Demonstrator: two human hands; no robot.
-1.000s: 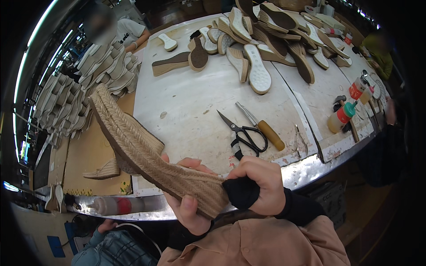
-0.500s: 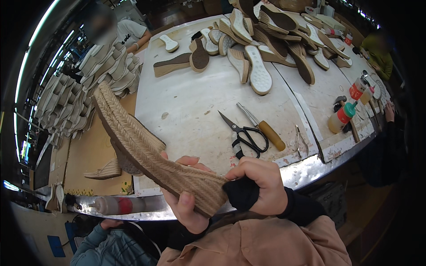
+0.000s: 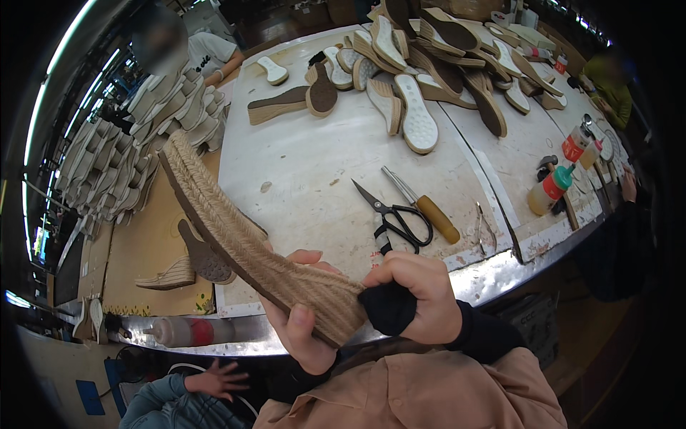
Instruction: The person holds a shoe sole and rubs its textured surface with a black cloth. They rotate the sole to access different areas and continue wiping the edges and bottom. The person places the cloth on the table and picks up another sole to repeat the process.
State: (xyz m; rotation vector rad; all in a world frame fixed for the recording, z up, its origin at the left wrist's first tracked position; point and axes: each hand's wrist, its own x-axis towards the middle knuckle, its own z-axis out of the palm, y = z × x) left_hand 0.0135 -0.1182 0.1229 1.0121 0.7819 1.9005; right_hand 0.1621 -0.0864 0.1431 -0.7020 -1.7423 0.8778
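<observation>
A wedge shoe sole (image 3: 236, 222) wrapped in tan braided rope slants up to the left, its dark outsole along the lower side. My left hand (image 3: 304, 332) is closed around its thick heel end, thumb on the near side and fingers behind. At the heel's upper right edge, my right hand (image 3: 429, 297) is closed, with bent fingers pinching the rim. Black cloth (image 3: 388, 309) lies at its thumb against the heel; whether it is worn or held I cannot tell. Beyond my hands lie black-handled scissors (image 3: 393, 214) and a tool with a yellow-brown handle (image 3: 437, 218).
Loose wedge soles (image 3: 418, 118) are piled at the table's far side. Stacked pale soles (image 3: 107, 171) stand left. A clear bottle (image 3: 189, 332) lies along the near edge; a green-capped bottle (image 3: 552, 189) stands right. A co-worker's spread hand (image 3: 218, 379) is at lower left.
The sole's far end has swung slightly to the right, showing more of the dark sole behind it. The co-worker's hand at lower left has moved right and spread its fingers.
</observation>
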